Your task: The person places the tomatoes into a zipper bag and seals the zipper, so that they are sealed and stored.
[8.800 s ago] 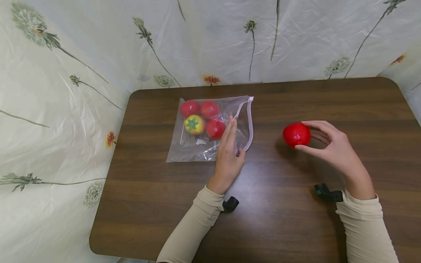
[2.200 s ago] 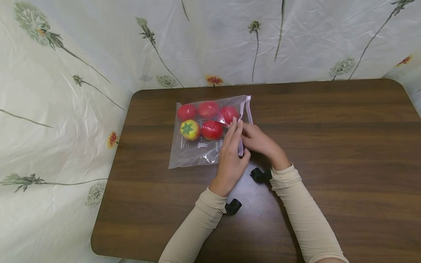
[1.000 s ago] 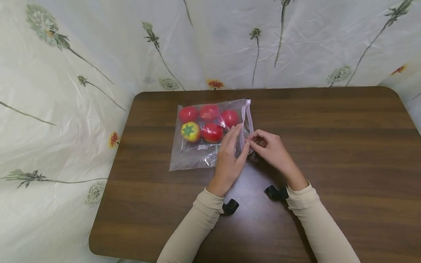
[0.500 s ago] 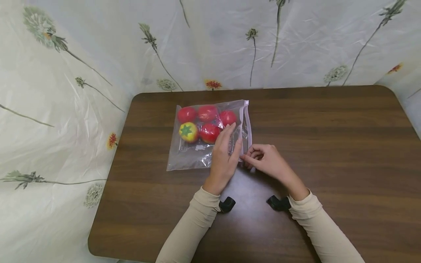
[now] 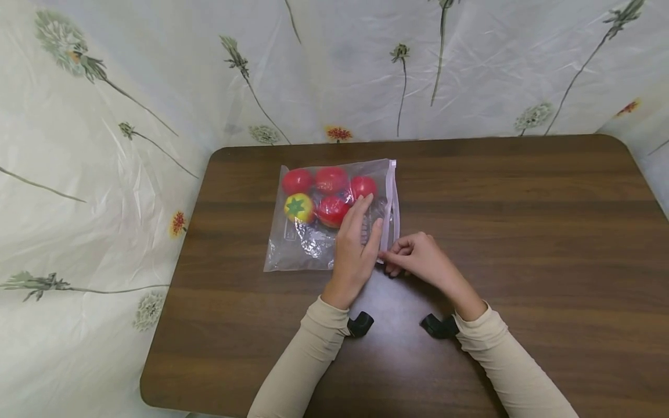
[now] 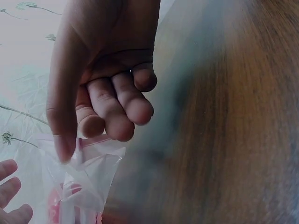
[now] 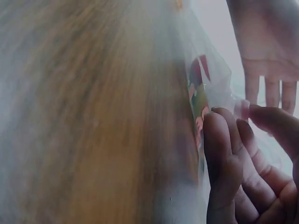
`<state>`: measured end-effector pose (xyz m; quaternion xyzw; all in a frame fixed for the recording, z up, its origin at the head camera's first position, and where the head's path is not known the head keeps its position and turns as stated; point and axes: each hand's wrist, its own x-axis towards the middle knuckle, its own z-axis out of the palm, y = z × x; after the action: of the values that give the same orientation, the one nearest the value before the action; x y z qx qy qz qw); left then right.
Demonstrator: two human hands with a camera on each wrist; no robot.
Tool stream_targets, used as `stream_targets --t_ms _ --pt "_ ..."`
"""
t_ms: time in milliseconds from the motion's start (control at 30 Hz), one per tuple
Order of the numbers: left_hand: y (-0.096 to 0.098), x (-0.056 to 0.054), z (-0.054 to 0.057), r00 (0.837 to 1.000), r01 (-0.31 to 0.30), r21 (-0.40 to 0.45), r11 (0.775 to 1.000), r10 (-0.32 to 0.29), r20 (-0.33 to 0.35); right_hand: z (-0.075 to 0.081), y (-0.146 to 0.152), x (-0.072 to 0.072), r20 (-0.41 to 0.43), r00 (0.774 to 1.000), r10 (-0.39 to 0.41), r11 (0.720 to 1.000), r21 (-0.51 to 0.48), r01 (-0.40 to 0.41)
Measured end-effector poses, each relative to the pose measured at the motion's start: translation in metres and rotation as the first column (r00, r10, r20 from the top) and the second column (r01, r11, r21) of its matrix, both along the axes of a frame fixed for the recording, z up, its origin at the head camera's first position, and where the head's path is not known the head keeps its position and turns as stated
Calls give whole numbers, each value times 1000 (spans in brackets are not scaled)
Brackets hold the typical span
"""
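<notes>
A clear zip bag [image 5: 308, 249] with a pale lilac zip strip [image 5: 389, 203] along its right side lies on the table. Inside are several round red fruits [image 5: 330, 180] and a yellow one [image 5: 299, 207] with a green star-shaped leaf. My left hand [image 5: 352, 249] rests over the bag's right part, fingers extended, hiding some of it. At the near end of the strip, my right hand [image 5: 420, 258] pinches the bag's edge between thumb and fingers. The right wrist view shows this bag corner [image 7: 240, 108] at the thumb tip.
The dark wooden table [image 5: 522, 232] stretches far to the right of the bag. Behind and to the left hangs a pale flower-printed sheet [image 5: 334, 69]. Each wrist wears a black camera mount [image 5: 360, 324].
The red fruit that my right hand held is now in the bag. That hand has slid along the zip strip to its near end, and the mouth lies flatter. My left hand stays on the bag.
</notes>
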<state>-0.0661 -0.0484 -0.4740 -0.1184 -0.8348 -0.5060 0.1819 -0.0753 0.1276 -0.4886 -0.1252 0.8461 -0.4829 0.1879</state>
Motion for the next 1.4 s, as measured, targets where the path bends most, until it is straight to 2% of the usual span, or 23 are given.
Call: stream_targets --t_ms 400,633,867,1100,1267,1400 --pt "2 -1 2 1000 -3 -21 1000 2 -20 -1 0 -2 76 996 -42 988 -146 53" --pt "3 -1 2 1000 3 -21 1000 -4 -22 -2 10 -6 111 994 -7 982 -187 28" --pt "3 -3 8 998 1 -1 1000 -1 -64 0 25 -9 147 988 42 985 -171 -17" --pt "-8 -6 15 996 -31 31 999 33 -88 6 43 -13 195 976 101 987 -144 -73" --pt "-21 -14 19 996 -53 33 998 55 -75 9 53 -17 204 969 140 986 -117 -118" --pt "-33 -25 26 996 -68 15 998 69 -61 10 59 -19 211 965 159 986 -91 -142"
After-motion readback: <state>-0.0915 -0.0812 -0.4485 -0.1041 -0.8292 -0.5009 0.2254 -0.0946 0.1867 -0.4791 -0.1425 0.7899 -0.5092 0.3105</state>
